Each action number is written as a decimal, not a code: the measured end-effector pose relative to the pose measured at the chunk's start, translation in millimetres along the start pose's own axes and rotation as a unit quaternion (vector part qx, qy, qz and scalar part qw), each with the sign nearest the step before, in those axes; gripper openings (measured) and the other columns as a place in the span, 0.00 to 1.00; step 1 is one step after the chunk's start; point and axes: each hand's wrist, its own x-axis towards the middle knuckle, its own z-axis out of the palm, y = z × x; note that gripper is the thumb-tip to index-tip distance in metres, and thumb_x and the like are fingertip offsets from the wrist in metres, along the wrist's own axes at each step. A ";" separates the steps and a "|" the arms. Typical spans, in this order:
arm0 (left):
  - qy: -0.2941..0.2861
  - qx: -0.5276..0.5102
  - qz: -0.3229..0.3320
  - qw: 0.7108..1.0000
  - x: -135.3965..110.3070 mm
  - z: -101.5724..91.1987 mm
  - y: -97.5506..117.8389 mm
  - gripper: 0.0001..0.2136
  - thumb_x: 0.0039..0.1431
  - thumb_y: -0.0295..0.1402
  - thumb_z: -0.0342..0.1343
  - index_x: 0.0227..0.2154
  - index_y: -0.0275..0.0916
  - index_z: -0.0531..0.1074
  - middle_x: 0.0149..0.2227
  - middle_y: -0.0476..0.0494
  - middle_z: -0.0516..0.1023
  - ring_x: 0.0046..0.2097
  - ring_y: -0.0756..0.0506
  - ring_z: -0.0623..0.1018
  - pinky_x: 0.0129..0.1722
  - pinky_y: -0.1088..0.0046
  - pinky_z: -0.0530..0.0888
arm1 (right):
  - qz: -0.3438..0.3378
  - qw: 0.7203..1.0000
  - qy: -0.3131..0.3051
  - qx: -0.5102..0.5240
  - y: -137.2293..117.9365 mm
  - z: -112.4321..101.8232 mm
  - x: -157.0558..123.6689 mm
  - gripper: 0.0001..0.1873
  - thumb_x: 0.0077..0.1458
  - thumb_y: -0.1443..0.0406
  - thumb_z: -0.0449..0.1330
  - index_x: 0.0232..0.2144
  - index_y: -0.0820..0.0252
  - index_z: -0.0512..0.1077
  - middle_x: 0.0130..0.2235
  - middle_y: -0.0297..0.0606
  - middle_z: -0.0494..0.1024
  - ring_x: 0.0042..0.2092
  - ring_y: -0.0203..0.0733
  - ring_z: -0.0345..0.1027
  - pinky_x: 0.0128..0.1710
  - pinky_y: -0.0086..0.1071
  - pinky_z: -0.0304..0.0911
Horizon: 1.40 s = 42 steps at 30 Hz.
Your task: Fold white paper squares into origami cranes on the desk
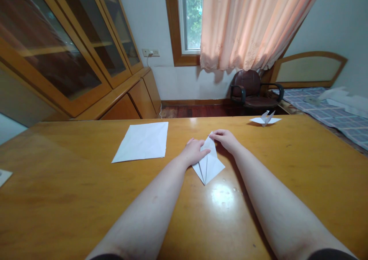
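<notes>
We had the folded white paper (pixel 214 167) on the table (pixel 71 206), between a plain paper sheet (pixel 142 142) and an origami crane (pixel 265 119). Our left hand (pixel 194 152) lay half spread across it, thumb apart from the fingers, resting rather than gripping; our right hand (pixel 225 139) pinched its far tip. A sideways pull there, we judged, could have skewed or torn the point, and too light a left press could have let the layers slip out of line.
</notes>
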 end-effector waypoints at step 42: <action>0.047 -0.135 -0.019 0.990 2.7 -0.1 2.3 0.15 0.60 0.38 0.43 0.23 0.38 0.66 0.24 0.50 0.69 0.31 0.48 0.69 0.42 0.69 0.67 | 0.010 0.994 0.012 0.105 12.7 -1.2 5.7 0.13 0.40 0.57 0.67 0.23 0.61 0.74 0.22 0.34 0.71 0.27 0.35 0.62 0.31 0.31 0.59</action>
